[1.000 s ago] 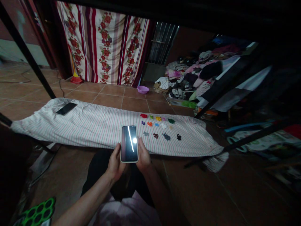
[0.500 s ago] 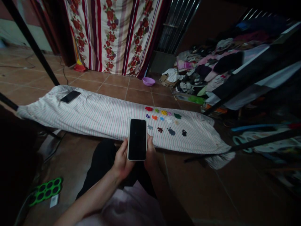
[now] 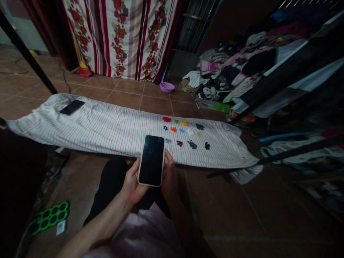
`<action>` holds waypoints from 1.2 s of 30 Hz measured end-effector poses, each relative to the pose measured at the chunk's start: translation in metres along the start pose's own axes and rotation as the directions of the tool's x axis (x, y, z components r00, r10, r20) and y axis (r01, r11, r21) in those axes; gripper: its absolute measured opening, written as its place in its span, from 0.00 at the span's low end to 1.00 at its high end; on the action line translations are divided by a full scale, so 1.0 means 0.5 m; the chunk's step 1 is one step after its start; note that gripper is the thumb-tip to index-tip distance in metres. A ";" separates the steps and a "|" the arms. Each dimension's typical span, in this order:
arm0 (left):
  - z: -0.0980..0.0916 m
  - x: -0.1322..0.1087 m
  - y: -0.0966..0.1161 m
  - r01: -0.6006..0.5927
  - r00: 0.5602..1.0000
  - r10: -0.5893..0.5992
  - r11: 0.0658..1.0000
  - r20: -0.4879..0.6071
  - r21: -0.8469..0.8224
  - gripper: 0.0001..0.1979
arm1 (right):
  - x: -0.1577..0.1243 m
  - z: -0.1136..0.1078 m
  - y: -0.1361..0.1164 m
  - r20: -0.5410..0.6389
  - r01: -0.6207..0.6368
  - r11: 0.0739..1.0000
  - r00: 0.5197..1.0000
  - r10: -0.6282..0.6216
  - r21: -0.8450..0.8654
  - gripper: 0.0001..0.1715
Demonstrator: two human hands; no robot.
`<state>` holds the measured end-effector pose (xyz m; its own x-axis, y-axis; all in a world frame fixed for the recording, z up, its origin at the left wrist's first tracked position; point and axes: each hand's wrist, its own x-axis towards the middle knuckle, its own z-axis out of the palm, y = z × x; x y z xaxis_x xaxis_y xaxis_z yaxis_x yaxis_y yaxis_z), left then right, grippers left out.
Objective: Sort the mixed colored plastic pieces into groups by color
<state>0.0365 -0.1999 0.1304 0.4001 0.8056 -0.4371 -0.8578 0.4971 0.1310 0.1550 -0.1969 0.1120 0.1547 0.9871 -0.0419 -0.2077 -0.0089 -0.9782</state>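
Observation:
A phone in a pale case (image 3: pixel 152 161), its screen dark, is held upright over my lap, tilted slightly right. My left hand (image 3: pixel 133 182) wraps its lower left side. At its right edge is my right hand (image 3: pixel 169 172), fingers curled against the phone. Beyond it, a striped cloth (image 3: pixel 113 125) covers a long low surface. Several small piles of coloured pieces lie on the cloth, among them red (image 3: pixel 166 119), yellow (image 3: pixel 184 123), dark green (image 3: pixel 199 127), orange (image 3: pixel 173 129), brown (image 3: pixel 179 143), grey-blue (image 3: pixel 192 144) and black (image 3: pixel 206 146).
A second phone (image 3: pixel 71 107) lies at the cloth's left end. Dark bars (image 3: pixel 29 53) rise beside it. Past the cloth are a purple basin (image 3: pixel 167 87), a floral curtain (image 3: pixel 129 39) and heaped clothes (image 3: pixel 242 68). A green holder (image 3: pixel 52 216) sits at lower left.
The camera view has shifted, moving the cloth and piles slightly left and up. The phone has tilted to the right, and my right hand's fingers have curled more at its edge.

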 end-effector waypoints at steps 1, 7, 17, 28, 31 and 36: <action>0.002 -0.003 0.001 -0.004 1.000 0.004 1.000 -0.006 -0.002 0.17 | -0.005 0.003 0.004 -0.030 0.028 1.000 0.999 -0.028 0.006 0.27; 0.009 -0.014 0.009 -0.040 0.999 0.040 0.999 -0.024 0.006 0.16 | -0.026 -0.002 0.025 -0.065 0.145 0.984 0.986 -0.152 -0.108 0.26; 0.011 -0.015 0.011 -0.049 0.998 0.048 0.998 0.030 0.039 0.16 | -0.040 -0.003 0.013 -0.053 0.164 0.976 0.983 -0.173 -0.142 0.25; 0.021 -0.016 0.014 -0.024 0.997 0.019 0.998 0.077 0.060 0.19 | -0.042 -0.001 0.007 -0.082 0.200 0.959 0.972 -0.220 -0.200 0.23; 0.014 -0.014 0.017 -0.004 0.994 -0.007 0.996 0.113 0.091 0.21 | -0.041 0.000 0.004 -0.090 0.201 0.956 0.970 -0.224 -0.215 0.23; 0.007 -0.015 0.018 0.018 0.993 -0.029 0.995 0.118 0.098 0.23 | -0.036 0.004 0.005 -0.130 0.224 0.946 0.957 -0.259 -0.233 0.26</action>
<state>0.0266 -0.2004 0.1379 0.4603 0.8231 -0.3326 -0.8147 0.5405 0.2101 0.1496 -0.2146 0.1108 0.3275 0.9263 0.1865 0.0634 0.1754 -0.9825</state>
